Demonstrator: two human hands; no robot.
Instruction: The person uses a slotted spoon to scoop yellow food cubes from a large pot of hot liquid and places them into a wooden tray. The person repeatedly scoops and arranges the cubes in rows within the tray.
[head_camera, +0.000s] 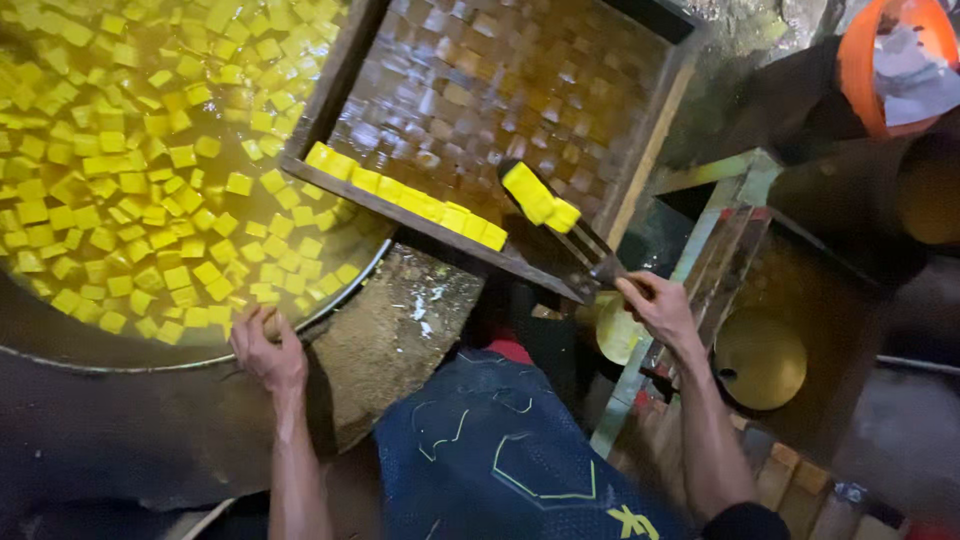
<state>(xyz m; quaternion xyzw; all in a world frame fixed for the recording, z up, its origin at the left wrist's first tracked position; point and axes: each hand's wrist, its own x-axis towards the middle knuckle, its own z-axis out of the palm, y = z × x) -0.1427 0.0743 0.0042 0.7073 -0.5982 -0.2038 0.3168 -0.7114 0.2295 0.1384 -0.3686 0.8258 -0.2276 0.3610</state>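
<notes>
Big round pan (60, 345) at left, full of yellow cubes (130, 170) floating in yellowish liquid. Wooden tray (655, 130) at upper middle, row of yellow cubes along its near edge. Right hand (660, 308) closed on spatula (560, 225) handle; blade carries few cubes over tray's near right corner. Left hand (268, 350) gripping pan's near rim.

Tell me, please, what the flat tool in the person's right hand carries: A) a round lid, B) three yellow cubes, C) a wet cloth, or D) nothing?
B: the right hand holds a flat tool whose end bears yellow cubes above the wooden tray.
</notes>
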